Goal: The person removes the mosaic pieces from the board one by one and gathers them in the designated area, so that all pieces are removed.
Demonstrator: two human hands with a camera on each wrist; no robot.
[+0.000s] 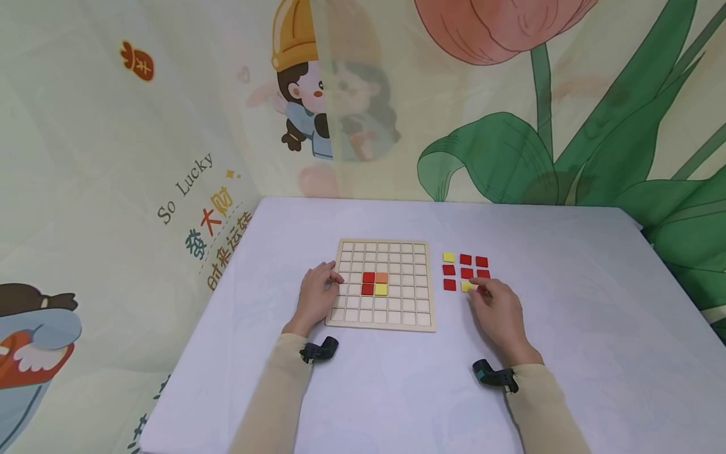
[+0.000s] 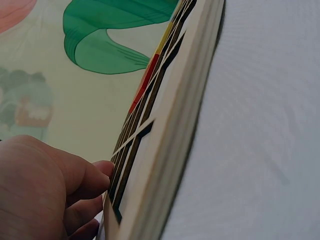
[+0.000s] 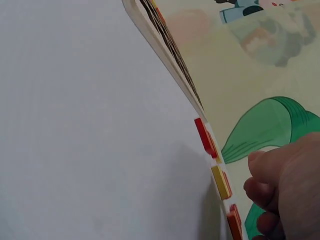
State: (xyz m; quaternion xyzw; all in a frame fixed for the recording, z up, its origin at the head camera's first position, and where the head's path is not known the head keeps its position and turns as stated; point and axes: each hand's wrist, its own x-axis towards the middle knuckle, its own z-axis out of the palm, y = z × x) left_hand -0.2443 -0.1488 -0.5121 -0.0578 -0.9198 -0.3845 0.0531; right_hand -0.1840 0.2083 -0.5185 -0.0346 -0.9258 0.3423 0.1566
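A square wooden grid board (image 1: 380, 318) lies on the white table. Near its middle are two red tiles (image 1: 368, 277), an orange tile (image 1: 382, 277) and a yellow tile (image 1: 381, 289), packed together in a square. My left hand (image 1: 315, 293) is at the board's left edge, fingertips touching the rim, fingers loosely bent. To the right of the board, my right hand (image 1: 499, 312) hovers over the front of a group of loose tiles, nearest a yellow tile (image 1: 466, 286) and a partly hidden red tile (image 3: 234, 222). Nothing shows between its loosely bent fingers.
The other loose tiles, mostly red (image 1: 466, 259) with a yellow one (image 1: 449, 257) at the back left, lie in rows. Black wrist cameras (image 1: 495, 376) sit on both wrists. A printed cloth (image 1: 482, 157) hangs behind the table (image 1: 595, 315) and on its left.
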